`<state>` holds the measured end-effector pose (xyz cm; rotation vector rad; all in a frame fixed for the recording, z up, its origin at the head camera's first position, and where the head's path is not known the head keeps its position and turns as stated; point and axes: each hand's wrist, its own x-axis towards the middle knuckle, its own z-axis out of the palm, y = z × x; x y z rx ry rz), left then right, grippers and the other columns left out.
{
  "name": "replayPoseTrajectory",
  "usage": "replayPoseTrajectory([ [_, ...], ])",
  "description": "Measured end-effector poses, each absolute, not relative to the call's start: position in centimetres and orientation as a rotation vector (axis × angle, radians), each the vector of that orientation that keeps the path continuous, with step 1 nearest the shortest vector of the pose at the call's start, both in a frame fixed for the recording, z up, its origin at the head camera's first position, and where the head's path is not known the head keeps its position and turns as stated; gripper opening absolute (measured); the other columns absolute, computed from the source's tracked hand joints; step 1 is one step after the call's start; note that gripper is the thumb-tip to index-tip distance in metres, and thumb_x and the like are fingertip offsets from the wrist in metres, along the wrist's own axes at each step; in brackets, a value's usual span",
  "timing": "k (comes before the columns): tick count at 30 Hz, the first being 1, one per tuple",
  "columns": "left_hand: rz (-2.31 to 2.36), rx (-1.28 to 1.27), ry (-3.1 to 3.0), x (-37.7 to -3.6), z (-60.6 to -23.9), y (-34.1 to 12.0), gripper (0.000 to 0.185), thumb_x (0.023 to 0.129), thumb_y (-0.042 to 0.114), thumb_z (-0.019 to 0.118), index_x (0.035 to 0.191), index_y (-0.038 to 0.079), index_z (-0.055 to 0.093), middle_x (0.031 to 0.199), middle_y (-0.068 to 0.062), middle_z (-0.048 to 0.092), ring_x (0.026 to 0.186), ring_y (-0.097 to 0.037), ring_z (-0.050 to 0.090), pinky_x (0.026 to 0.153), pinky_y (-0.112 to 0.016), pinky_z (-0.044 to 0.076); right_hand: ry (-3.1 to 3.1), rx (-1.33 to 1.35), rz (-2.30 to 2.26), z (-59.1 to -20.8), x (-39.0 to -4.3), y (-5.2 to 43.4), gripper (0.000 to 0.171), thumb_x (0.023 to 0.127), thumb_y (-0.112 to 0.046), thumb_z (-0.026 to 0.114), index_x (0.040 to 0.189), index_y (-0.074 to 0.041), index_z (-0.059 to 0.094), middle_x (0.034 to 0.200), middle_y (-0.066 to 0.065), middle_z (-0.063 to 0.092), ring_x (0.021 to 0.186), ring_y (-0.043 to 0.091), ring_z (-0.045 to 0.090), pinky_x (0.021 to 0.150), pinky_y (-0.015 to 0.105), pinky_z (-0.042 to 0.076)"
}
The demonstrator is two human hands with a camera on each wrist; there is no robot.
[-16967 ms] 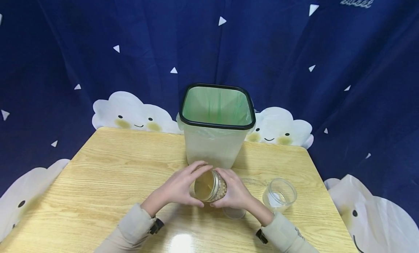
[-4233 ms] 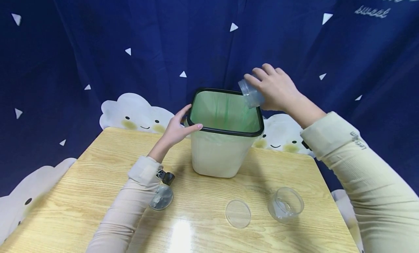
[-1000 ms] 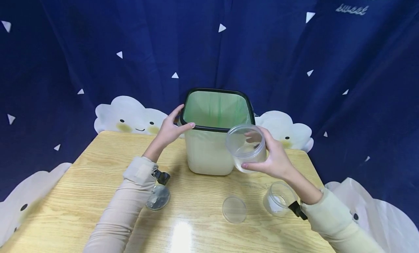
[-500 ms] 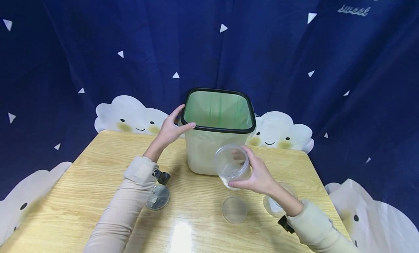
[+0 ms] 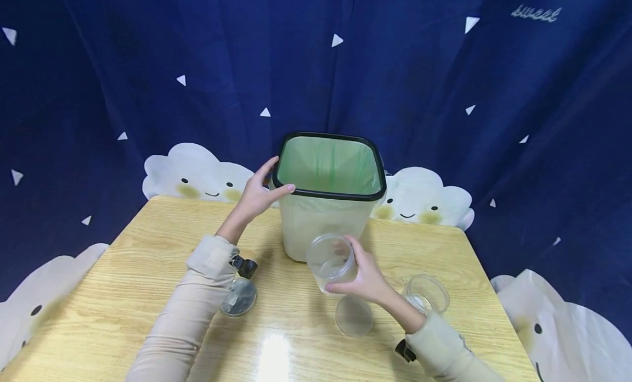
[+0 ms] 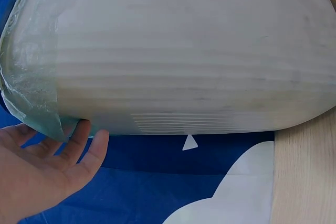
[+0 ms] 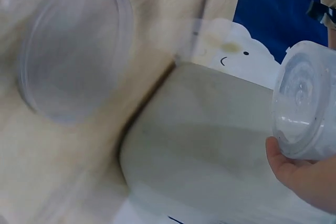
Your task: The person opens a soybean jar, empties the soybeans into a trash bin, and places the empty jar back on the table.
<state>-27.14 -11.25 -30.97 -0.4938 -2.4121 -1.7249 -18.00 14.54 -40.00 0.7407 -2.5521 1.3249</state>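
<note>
from the head view, the right hand (image 5: 362,275) has its fingers curled round a clear empty jar (image 5: 332,259), mouth tilted toward the person, just in front of the bin (image 5: 326,228) and a little above the table (image 5: 148,250). the clear lid (image 5: 353,316) lies flat on the wood just below that hand, and a second clear jar (image 5: 427,294) stands to its right, apart from it. the left hand (image 5: 259,192) rests on the bin's black rim at its left corner, thumb on the near edge and fingers spread behind it. a metal lid (image 5: 238,304) lies by the left sleeve. to my eye, setting the jar down well means righting it first and landing it beside the lid, not on it, while the left hand steadies the bin.

the left wrist view is nearly filled by the bin's pale wall (image 6: 178,56), with the green liner folded over the corner. the left hand's fingers (image 6: 89,148) lie straight and close together against that corner.

the right wrist view is blurred. the jar (image 7: 304,108) shows at the right edge, cupped from below by the right hand (image 7: 304,179); i cannot tell how the fingers sit here. the clear lid (image 7: 73,51) lies on the wood at upper left.

the table is light, glossy wood with a lamp glare near the front. behind hangs a dark blue curtain (image 5: 148,69) with white triangles and smiling clouds.
</note>
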Motion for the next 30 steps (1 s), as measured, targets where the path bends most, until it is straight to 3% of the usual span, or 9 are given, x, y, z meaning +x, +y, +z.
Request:
replayPoseTrajectory([
  [9,-1.701,-0.494,-2.414,-25.8,-29.9,-10.9,0.072,0.082,0.011,0.063,0.142,-0.002,0.025,0.138,-0.026,0.033,0.121,-0.037,0.036,0.100,-0.046,0.030,-2.660,0.584,1.450,-43.0,-18.3,12.9,0.098,0.052,-0.027,0.086,0.133,-0.006,0.035,0.117,0.015,0.054,0.105,0.031,0.051,0.089,0.048,0.039],
  [22,-1.709,-0.500,-2.396,-25.8,-29.9,-10.9,0.072,0.082,0.012,0.064,0.141,-0.002,0.026,0.139,-0.026,0.032,0.122,-0.036,0.034,0.101,-0.047,0.029,-2.720,0.632,1.677,-46.3,-18.7,10.5,0.095,0.058,-0.028,0.085,0.133,-0.006,0.031,0.121,0.015,0.050,0.110,0.033,0.048,0.091,0.049,0.037],
  [30,-1.704,-0.504,-2.405,-25.8,-30.0,-11.0,0.072,0.082,0.012,0.063,0.142,-0.001,0.025,0.140,-0.025,0.030,0.125,-0.035,0.032,0.102,-0.046,0.028,-2.815,0.610,1.676,-48.0,-18.4,8.9,0.098,0.058,-0.032,0.085,0.134,-0.004,0.029,0.124,0.012,0.049,0.112,0.031,0.047,0.092,0.048,0.037],
])
